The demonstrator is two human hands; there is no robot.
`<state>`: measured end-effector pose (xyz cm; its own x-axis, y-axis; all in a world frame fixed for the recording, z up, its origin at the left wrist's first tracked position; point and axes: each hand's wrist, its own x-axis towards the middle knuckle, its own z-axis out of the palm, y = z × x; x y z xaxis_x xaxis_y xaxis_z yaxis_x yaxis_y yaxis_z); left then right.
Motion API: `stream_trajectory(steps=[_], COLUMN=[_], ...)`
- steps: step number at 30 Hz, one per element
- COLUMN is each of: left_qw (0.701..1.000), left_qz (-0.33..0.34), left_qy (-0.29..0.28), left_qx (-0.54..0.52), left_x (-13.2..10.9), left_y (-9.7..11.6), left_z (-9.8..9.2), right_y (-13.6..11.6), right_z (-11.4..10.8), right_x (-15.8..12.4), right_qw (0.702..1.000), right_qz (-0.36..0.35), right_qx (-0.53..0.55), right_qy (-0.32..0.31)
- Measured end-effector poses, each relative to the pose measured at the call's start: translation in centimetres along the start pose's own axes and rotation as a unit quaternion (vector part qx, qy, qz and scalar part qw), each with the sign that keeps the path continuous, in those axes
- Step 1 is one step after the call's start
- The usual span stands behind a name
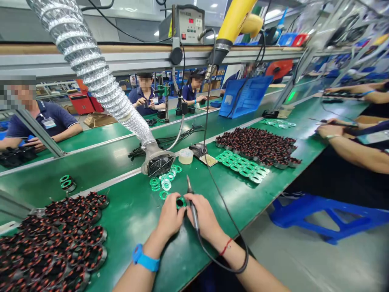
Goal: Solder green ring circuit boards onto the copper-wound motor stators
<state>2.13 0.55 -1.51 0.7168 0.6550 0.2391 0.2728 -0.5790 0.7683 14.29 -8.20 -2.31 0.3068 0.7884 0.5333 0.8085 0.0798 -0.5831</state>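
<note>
My left hand (170, 215) is closed around a small green ring part (181, 202) held on the green bench (130, 219). My right hand (204, 217) grips a soldering iron (192, 202) like a pen, tip pointing up and away beside the part. The iron's black cable (226, 227) loops back past my right wrist. Just beyond my hands lie several loose green rings (164, 182).
A fume duct with a fan mouth (159, 164) hangs just behind the rings, by a tape roll (185, 155). Wound copper coils are piled at left (57, 243) and right (258, 146), with green rings (243, 165). Other people sit across and at right (349, 150).
</note>
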Motion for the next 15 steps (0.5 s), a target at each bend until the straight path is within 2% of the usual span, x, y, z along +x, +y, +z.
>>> stream_trajectory(steps=[4, 8, 11, 15], left_qw=[0.999, 0.996, 0.995, 0.997], left_qz=[0.009, 0.016, 0.033, 0.023], left_qy=[-0.003, -0.01, -0.012, -0.008], left_qx=[-0.042, -0.085, -0.09, -0.073], left_x=[0.6, 0.4, -0.3, -0.9], left_y=[-0.8, -1.8, -2.6, -2.8], left_z=[0.5, 0.9, 0.9, 0.3], right_y=[-0.6, -0.8, -0.5, 0.1], right_z=[0.5, 0.2, 0.3, 0.9], right_x=[0.6, 1.0, 1.1, 1.1], right_qw=[1.0, 1.0, 0.999, 0.998], right_qz=[-0.001, -0.002, 0.003, 0.026], right_qx=[0.018, 0.011, 0.01, 0.023], right_qy=[0.006, -0.018, -0.044, -0.058])
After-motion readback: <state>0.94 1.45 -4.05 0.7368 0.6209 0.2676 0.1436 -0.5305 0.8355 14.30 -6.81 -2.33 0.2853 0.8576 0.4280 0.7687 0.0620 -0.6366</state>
